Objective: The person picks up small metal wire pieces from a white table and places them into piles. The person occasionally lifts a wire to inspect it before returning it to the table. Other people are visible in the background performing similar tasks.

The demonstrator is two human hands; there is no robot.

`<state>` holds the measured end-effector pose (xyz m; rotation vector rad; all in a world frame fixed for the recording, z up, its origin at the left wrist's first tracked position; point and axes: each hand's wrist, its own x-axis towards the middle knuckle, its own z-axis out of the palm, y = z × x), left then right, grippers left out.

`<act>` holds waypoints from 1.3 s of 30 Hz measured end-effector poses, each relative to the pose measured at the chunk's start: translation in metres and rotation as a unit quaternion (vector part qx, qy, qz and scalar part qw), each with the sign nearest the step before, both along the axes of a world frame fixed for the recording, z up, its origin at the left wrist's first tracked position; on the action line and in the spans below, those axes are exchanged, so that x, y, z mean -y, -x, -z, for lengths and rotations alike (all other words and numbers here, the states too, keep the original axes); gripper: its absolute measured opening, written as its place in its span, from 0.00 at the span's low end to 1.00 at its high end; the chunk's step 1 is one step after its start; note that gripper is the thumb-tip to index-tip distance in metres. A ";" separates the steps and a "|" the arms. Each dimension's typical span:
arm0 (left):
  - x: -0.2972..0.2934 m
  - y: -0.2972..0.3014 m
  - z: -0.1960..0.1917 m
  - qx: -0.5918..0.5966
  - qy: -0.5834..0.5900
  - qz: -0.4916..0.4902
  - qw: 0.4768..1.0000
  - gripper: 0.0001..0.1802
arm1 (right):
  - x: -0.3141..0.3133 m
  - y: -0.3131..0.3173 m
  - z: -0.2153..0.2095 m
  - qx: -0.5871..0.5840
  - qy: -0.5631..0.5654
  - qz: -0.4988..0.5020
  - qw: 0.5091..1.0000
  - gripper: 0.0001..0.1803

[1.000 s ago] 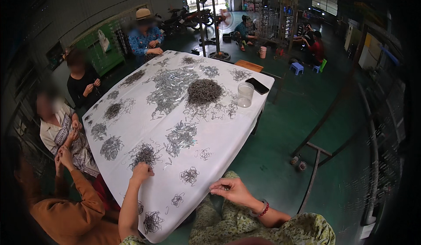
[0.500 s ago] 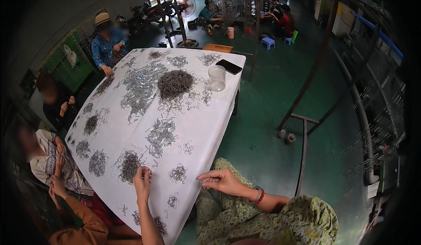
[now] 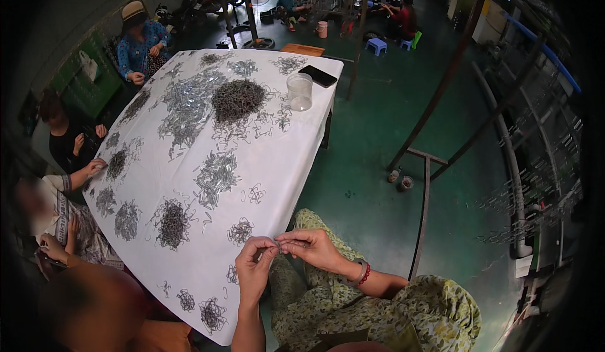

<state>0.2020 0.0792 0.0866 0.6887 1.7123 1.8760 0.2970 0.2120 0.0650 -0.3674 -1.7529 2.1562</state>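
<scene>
In the head view, my only feed, I see both bare hands drawn together at the near right edge of the white-covered table [image 3: 271,156], over the wearer's lap. The left hand [image 3: 253,265] rises from the lower border on an almost upright forearm, its fingers bent and its thumb and forefinger tips pinched at the top. The right hand [image 3: 313,249] comes in from the lower right on a slanting forearm, fingers stretched leftward, thumb underneath, the tips meeting those of the left. Between the two sets of fingertips I make out a small grey metal piece [image 3: 278,247], gripped from both sides; it is too small for me to tell its exact shape. A red beaded bracelet [image 3: 365,274] and a grey bangle [image 3: 354,272] circle the right wrist, above green floral trousers [image 3: 384,311].

Nearest the hands on the cloth I have a loose cluster of wire hooks [image 3: 241,231], just left of the fingertips. Farther left lies a dense pile of dark hooks [image 3: 172,223], and beyond the cluster a pile of shiny strips [image 3: 216,178]. Toward the far right corner, a clear plastic jar [image 3: 300,93] stands upright beside a black phone [image 3: 318,76].
</scene>
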 end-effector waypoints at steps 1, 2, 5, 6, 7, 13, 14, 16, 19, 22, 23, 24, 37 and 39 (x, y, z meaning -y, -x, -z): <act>-0.002 0.001 0.003 -0.048 0.008 -0.003 0.999 0.02 | 0.000 0.000 0.000 -0.005 -0.016 0.005 1.000 0.12; -0.004 0.002 0.004 -0.095 0.015 -0.005 0.995 0.03 | 0.000 0.000 0.001 -0.010 -0.031 0.010 0.999 0.12; -0.001 0.002 0.000 -0.150 0.059 -0.014 0.987 0.04 | 0.001 0.000 0.001 -0.006 -0.086 0.029 0.996 0.11; -0.006 0.004 0.000 -0.164 0.056 -0.009 0.985 0.04 | 0.000 0.001 0.000 -0.002 -0.105 0.034 0.994 0.11; -0.006 0.006 0.002 -0.170 0.062 -0.013 0.983 0.04 | 0.000 0.003 -0.001 -0.003 -0.111 0.041 0.993 0.10; -0.002 0.005 0.008 -0.226 0.092 -0.033 0.969 0.07 | 0.003 0.005 0.006 -0.017 -0.183 0.057 0.981 0.10; -0.003 0.005 0.010 -0.218 0.081 -0.043 0.972 0.07 | 0.005 0.006 0.006 -0.022 -0.188 0.062 0.980 0.10; -0.002 0.001 0.015 -0.171 0.059 -0.060 0.982 0.06 | 0.009 0.009 0.006 -0.017 -0.173 0.059 0.983 0.12; -0.001 0.001 0.022 -0.105 0.031 -0.063 0.992 0.04 | 0.006 0.018 0.006 -0.022 -0.137 0.085 0.987 0.13; 0.002 0.007 0.020 -0.109 0.039 -0.071 0.991 0.03 | -0.021 0.046 0.004 -0.027 -0.169 0.084 0.982 0.11; 0.002 0.010 0.025 -0.130 0.027 -0.071 0.989 0.04 | -0.031 0.064 0.001 -0.029 -0.193 0.075 0.978 0.09; 0.003 0.010 0.024 -0.137 0.032 -0.074 0.987 0.04 | -0.041 0.083 -0.002 -0.031 -0.216 0.066 0.974 0.09; 0.002 0.020 0.018 -0.087 0.032 -0.089 0.992 0.04 | -0.066 0.262 0.114 -0.091 -0.613 -0.019 0.784 0.05; 0.002 0.023 0.025 -0.101 0.038 -0.088 0.990 0.04 | -0.067 0.259 0.110 -0.044 -0.628 -0.044 0.775 0.05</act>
